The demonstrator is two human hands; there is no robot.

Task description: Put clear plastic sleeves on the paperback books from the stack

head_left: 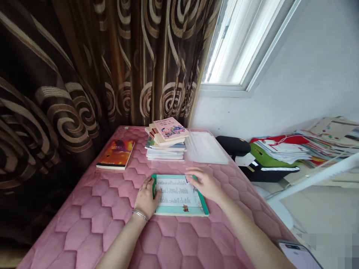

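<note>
A book with a green border and a pale, text-covered face (pixel 174 191) lies flat on the pink quilted surface. My left hand (pixel 146 198), with a silver bracelet at the wrist, holds its left edge, the thumb over the cover and the fingers along the side. Over the upper right corner of the book is my right hand (pixel 206 183), its fingers stretched out and partly smeared by motion. I see nothing in it; whether it touches the cover I cannot tell.
Behind the book stands a stack of books with a pink one (pixel 171 128) on top. Right of the stack lies a translucent plastic sheet (pixel 209 147). An orange book (pixel 116 154) is at the left. A phone (pixel 298 255) sits near the right edge. Patterned curtains (pixel 146 63) hang behind.
</note>
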